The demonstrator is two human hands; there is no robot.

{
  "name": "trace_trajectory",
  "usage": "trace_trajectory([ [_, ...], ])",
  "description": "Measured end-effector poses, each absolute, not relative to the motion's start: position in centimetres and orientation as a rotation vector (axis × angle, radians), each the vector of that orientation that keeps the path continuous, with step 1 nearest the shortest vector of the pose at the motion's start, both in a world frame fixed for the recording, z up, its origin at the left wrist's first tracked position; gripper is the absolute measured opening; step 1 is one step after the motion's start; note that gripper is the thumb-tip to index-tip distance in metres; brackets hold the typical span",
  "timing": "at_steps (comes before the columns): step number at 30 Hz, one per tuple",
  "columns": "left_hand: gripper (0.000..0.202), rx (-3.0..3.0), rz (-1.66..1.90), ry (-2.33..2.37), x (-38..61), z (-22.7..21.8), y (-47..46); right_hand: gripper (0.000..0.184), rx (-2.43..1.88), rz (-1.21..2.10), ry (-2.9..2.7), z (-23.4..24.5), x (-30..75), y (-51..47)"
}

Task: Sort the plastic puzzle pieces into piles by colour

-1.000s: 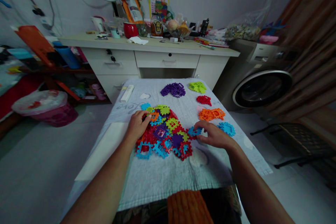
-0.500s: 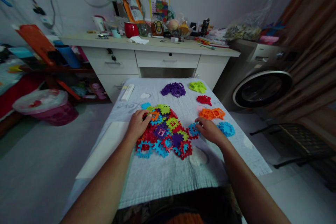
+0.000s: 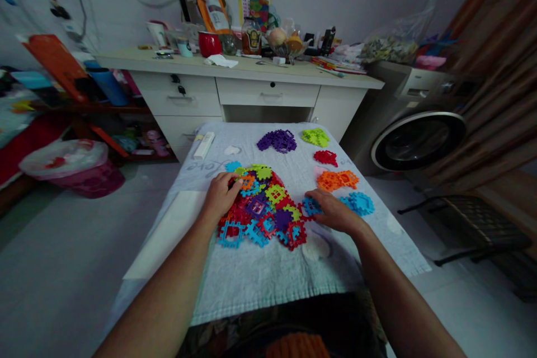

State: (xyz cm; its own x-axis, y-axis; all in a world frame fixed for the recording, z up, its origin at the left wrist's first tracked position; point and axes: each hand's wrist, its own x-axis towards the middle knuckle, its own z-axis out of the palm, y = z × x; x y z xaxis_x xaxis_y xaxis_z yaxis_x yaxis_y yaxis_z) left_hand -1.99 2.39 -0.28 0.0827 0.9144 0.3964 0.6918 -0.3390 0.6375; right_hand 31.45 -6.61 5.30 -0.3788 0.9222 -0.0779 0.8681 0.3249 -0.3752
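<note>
A mixed pile of plastic interlocking blocks [image 3: 257, 208] in red, blue, purple, green and orange lies on the cloth-covered table. At its left edge rests my left hand [image 3: 221, 197], thumb and forefinger apart, touching pieces beside an orange block [image 3: 248, 182]. My right hand [image 3: 333, 211] is at the pile's right side, its fingers and thumb around a blue block [image 3: 310, 206] that sits against a red one. Behind that hand are a group of blue blocks [image 3: 359, 203] and a group of orange blocks [image 3: 337, 180].
Farther back lie purple blocks [image 3: 277, 141], green blocks [image 3: 316, 136] and red blocks [image 3: 325, 158]. A white stick-like object [image 3: 204, 146] is at the back left. Beyond stand a white desk [image 3: 268, 89] and a washing machine [image 3: 415, 117]; a stool [image 3: 474, 218] is at right.
My right hand has shifted slightly left and its fingers now cover more of the blue block. My left hand stays at the pile's left edge.
</note>
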Motion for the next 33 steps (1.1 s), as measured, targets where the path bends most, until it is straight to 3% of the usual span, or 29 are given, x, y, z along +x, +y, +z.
trace_trajectory([
  [16,0.035,2.089,1.099,1.606,-1.9,-0.1,2.3,0.046,-1.803,0.165,-2.17,8.0,42.5,-9.1],
  [25,0.033,2.081,1.1,1.604,-1.8,-0.1,2.3,0.047,-2.073,0.07,-2.043,5.7,49.9,-9.0],
  [33,0.035,2.078,1.089,1.606,-1.8,0.1,2.2,0.057,-2.024,0.171,-2.116,3.1,51.7,-8.4],
])
